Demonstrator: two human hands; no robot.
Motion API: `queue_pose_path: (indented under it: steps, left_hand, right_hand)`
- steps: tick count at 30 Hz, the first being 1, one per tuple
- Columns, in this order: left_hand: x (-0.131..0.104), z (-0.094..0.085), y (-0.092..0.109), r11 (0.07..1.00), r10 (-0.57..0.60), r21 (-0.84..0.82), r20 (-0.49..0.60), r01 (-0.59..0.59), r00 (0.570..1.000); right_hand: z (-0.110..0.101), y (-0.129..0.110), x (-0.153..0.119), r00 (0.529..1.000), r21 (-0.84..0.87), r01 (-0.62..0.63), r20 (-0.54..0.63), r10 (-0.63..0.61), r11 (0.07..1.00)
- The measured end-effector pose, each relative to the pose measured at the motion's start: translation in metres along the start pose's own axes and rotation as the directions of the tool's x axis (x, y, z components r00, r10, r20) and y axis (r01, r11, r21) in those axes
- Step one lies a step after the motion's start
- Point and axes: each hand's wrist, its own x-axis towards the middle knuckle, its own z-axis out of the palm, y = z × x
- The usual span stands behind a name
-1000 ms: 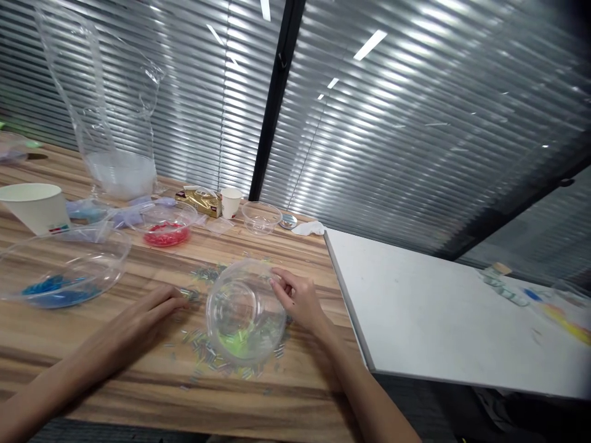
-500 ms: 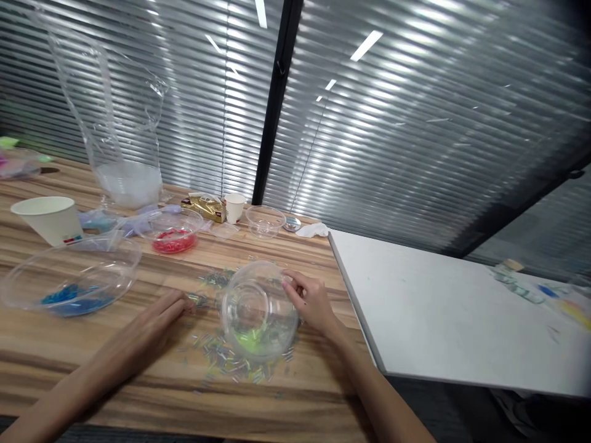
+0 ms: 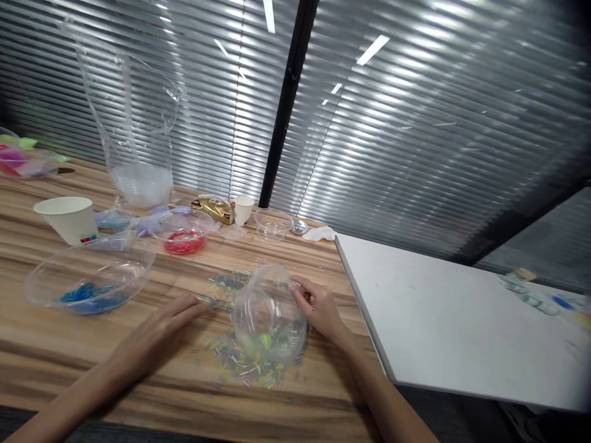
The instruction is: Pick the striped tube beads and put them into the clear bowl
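Note:
A clear plastic bowl (image 3: 270,314) is tilted over the wooden table, with some yellow-green pieces at its lower side. Its right rim is pinched by my right hand (image 3: 318,304). Small tube-like pieces (image 3: 247,363) in mixed colours lie scattered around and beneath it. To the left of the bowl, my left hand (image 3: 178,314) rests low over the table, its fingertips close together at a few of the pieces; whether they grip any is too small to tell. A clear bowl with blue pieces (image 3: 95,295) stands at the left, and one with red pieces (image 3: 184,241) farther back.
A white paper cup (image 3: 69,218) stands at the left, near a tall clear bag (image 3: 143,184). Along the back are a gold packet (image 3: 213,209), a small cup (image 3: 242,210), an unused-looking clear bowl (image 3: 272,224) and white tissue (image 3: 319,234). A white board (image 3: 443,307) lies right.
The view has shifted, so things sit farther right. The bowl in my right hand has tilted more. My left hand stays beside the scattered pieces.

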Motion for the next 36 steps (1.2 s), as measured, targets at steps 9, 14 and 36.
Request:
queue_pose_path:
  steps: [9,14,36]
  left_hand:
    - [-0.001,0.003,-0.005,0.999,0.050,0.002,0.024,-0.050,0.998]
    - [-0.005,0.001,-0.009,0.995,0.072,0.071,0.018,-0.073,0.997]
    - [0.003,-0.007,0.002,0.999,0.015,-0.029,-0.015,-0.016,1.000]
  right_hand:
    - [-0.004,-0.003,0.002,1.000,0.011,-0.008,-0.007,0.008,1.000]
    - [-0.004,0.000,0.004,1.000,0.014,-0.028,-0.004,0.028,1.000]
    - [-0.013,0.010,0.009,0.981,0.287,-0.180,-0.010,0.191,0.941]
